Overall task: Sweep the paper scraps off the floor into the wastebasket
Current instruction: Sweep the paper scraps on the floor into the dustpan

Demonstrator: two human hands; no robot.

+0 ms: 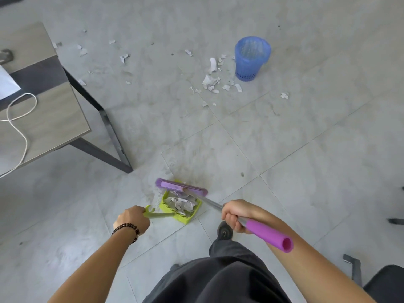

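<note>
"While the pan (185, 218) is that full, what worries you?"

"Spilling. The left hand (131, 219) has its fingers curled tight round the pan's green handle (160, 214). The pan sits on the floor (306, 160) just ahead of that hand and to its right, heaped with scraps (181, 204). Lift it tilted and the heap could slide out over the open lip."

"And the right hand (235, 215)?"

"Closed round the broom (181, 187), where the metal shaft (209, 202) meets the purple sleeve (269, 236). The broom's head lies across the pan's mouth, ahead of both hands. I'd say it acts as a gate. Pull it off too early and loose bits may flutter back out."

"Where's the basket (251, 59)?"

"Well ahead of the right hand, upright, well apart from the pan. That's a long one-handed carry, and paper is light, so a quick swing could shed some."

"Is that all?"

"No. More scraps lie on the floor beside the basket (211, 82). A thinner scatter lies far ahead of the left hand (124, 57), near the table (43, 119). Walking through either could kick them wider. And the basket looks light, so a knock from the pan or broom might tip it."

"Anything you can't judge?"

"How deep the pan is under that heap."
</note>
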